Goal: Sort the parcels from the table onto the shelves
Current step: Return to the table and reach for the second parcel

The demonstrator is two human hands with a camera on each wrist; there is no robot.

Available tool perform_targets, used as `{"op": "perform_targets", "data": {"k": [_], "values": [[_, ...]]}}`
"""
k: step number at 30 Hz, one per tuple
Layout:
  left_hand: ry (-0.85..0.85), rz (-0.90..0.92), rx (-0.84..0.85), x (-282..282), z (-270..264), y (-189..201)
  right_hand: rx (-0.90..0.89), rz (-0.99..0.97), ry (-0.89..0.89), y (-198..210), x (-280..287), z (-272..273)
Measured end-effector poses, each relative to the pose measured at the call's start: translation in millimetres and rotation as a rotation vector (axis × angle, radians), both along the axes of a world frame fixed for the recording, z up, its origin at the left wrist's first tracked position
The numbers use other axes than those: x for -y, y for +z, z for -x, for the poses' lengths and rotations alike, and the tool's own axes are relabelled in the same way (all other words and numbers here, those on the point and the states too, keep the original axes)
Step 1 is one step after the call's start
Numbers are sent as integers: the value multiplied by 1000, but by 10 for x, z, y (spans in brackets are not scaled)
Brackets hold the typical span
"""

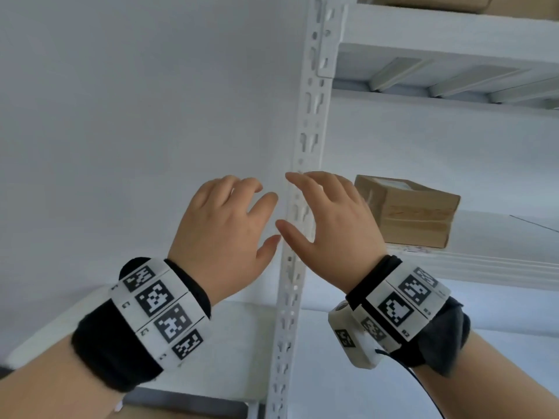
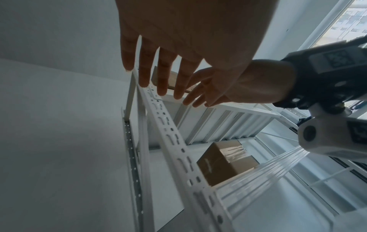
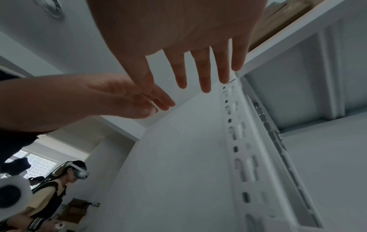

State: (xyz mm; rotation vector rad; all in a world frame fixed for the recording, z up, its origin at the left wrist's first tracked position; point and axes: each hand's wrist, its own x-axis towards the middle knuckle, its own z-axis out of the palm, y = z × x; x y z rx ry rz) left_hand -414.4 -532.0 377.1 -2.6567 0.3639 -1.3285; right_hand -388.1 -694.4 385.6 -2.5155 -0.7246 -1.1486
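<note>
2 hands, left hand (image 1: 223, 225) and right hand (image 1: 329, 225), spread wide, empty; parcel (image 1: 414, 211) just right of them.

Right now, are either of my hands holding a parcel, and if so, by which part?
Nothing is held. The left hand and right hand are both open and empty; the parcel sits untouched on the shelf.

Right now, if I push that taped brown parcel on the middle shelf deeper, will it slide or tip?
The parcel looks boxy and squat, so it should slide rather than tip. Glossy tape may feel slippery. Its cardboard looks stiff; weight can't be judged.
</note>
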Motion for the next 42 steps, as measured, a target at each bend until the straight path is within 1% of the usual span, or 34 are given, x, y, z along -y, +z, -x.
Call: {"op": "perform_targets", "data": {"k": [5, 8, 15, 20, 25, 36, 42], "values": [[3, -34, -15, -753, -71, -61, -17, -28, 0, -89, -718, -48], [9, -41, -52, -1124, -125, -106, -47, -40, -18, -177, -1066, -87], [32, -28, -122, -1749, -278, -211, -134, -33, -37, -360, -1600, -279], [40, -17, -148, -2005, -499, -315, -157, -29, -18, -513, -1870, -531], [36, 10, -178, -2149, -844, -427, -192, -20, -15, -664, -2078, -864], [-22, 13, -144, -2518, -1970, -506, -276, -36, -66, -983, -2458, -1957], [-23, 74, -176, -2803, -2471, -650, -352, -37, -85, -1175, -2649, -2464]]}}
